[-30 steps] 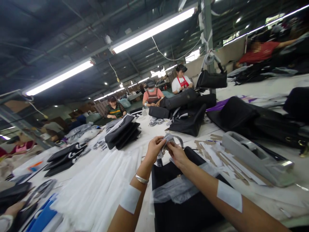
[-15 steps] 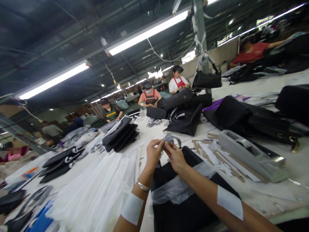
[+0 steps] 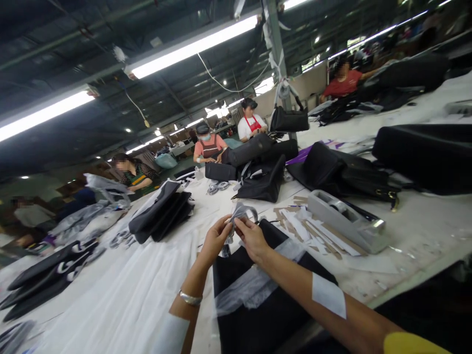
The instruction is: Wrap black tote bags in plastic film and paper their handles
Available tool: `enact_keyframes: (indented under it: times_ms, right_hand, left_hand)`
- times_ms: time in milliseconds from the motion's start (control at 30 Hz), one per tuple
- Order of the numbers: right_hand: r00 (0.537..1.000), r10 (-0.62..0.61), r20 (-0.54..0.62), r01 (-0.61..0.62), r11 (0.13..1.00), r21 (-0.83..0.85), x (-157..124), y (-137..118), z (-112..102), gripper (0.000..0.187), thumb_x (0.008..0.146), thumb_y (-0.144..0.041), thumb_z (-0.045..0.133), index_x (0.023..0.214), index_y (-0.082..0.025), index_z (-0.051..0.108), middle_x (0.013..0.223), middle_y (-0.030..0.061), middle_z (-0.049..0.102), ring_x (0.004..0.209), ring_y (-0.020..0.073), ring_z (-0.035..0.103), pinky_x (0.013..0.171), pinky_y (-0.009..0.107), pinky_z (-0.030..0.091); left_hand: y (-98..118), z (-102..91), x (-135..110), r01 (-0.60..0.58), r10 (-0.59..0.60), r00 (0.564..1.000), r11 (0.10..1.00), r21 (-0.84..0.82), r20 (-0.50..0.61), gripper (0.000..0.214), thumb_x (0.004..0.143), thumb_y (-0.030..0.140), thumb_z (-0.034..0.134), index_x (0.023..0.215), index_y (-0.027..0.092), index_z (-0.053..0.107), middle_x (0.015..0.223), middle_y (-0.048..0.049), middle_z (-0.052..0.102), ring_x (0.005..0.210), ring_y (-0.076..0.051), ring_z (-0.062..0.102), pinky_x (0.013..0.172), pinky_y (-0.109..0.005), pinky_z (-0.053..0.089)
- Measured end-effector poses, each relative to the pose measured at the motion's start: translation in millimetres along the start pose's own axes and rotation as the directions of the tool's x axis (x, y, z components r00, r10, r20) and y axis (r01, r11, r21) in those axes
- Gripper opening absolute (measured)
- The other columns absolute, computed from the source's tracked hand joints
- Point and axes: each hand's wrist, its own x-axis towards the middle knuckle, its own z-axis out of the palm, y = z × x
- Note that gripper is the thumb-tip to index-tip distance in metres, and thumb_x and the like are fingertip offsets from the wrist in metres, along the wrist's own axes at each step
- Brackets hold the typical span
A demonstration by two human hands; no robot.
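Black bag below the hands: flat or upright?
Flat. The black bag lies broad side up on the table, a plastic strip across it.

Lit tubes (image 3: 195,47) overhead; black bag (image 3: 289,119) hanging by post (image 3: 275,32)

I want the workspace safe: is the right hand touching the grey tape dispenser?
Apart: the head view shows loose strips lying between the right hand and the grey tape dispenser.

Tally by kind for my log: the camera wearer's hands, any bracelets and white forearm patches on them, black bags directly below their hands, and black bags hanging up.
Hands (left hand, right hand): 2
Silver bracelet: 1
White patches, one per forearm: 2
Black bag below the hands: 1
Hanging black bag: 1
Total: 7
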Motion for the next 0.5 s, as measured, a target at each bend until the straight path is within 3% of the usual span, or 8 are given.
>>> enact_keyframes:
  times_ms: [167, 267, 367, 500]
  right_hand:
    - [0.992, -0.008, 0.125, 0.042, 0.962, -0.271, -0.5, -5.0, -4.6, 0.048, 0.073, -0.059, 0.069, 0.097, -0.018, 0.075, 0.094, 0.0054, 0.075, 0.086, 0.0177, 0.069, 0.085, 0.031, 0.054]
    - [0.971, 0.044, 0.237, 0.089, 0.848, -0.522, 5.2, -25.6, -23.0, 0.042, 0.078, -0.054, 0.066, 0.098, -0.018, 0.077, 0.084, 0.0052, 0.075, 0.075, 0.0186, 0.069, 0.075, 0.032, 0.056]
    - [0.956, 0.064, 0.287, 0.187, 0.619, -0.763, 19.9, -65.3, -63.3, 0.029, 0.081, -0.04, 0.067, 0.101, -0.021, 0.077, 0.087, 0.0038, 0.076, 0.074, 0.0184, 0.068, 0.076, 0.031, 0.053]
    - [0.977, 0.009, 0.213, 0.209, 0.17, -0.963, 44.4, -119.6, -130.6, 0.017, 0.083, -0.024, 0.063, 0.089, -0.016, 0.076, 0.096, 0.0094, 0.075, 0.094, 0.0235, 0.065, 0.088, 0.032, 0.045]
  left_hand:
    - [-5.3, 6.3, -6.5, 0.029, -0.032, 0.997, 0.998, -0.05, -0.072, 0.059, 0.082, 0.047, 0.07, 0.13, 0.016, 0.056, 0.099, -0.0073, 0.074, 0.085, -0.018, 0.068, 0.074, -0.026, 0.051]
    - [-6.2, 11.6, -12.9, 0.035, -0.051, 0.988, 0.993, -0.111, -0.146, 0.06, 0.082, 0.047, 0.071, 0.131, 0.016, 0.055, 0.106, -0.0096, 0.073, 0.088, -0.018, 0.068, 0.075, -0.027, 0.051]
    - [-7.6, 15.4, -19.3, 0.045, -0.077, 0.979, 0.985, -0.169, -0.19, 0.061, 0.081, 0.046, 0.072, 0.13, 0.014, 0.056, 0.104, -0.0103, 0.073, 0.086, -0.018, 0.068, 0.072, -0.026, 0.051]
    - [-11.2, 19.8, -23.5, 0.036, -0.091, 0.972, 0.969, -0.243, -0.219, 0.058, 0.079, 0.044, 0.075, 0.127, 0.015, 0.056, 0.099, -0.0094, 0.074, 0.083, -0.017, 0.067, 0.07, -0.025, 0.051]
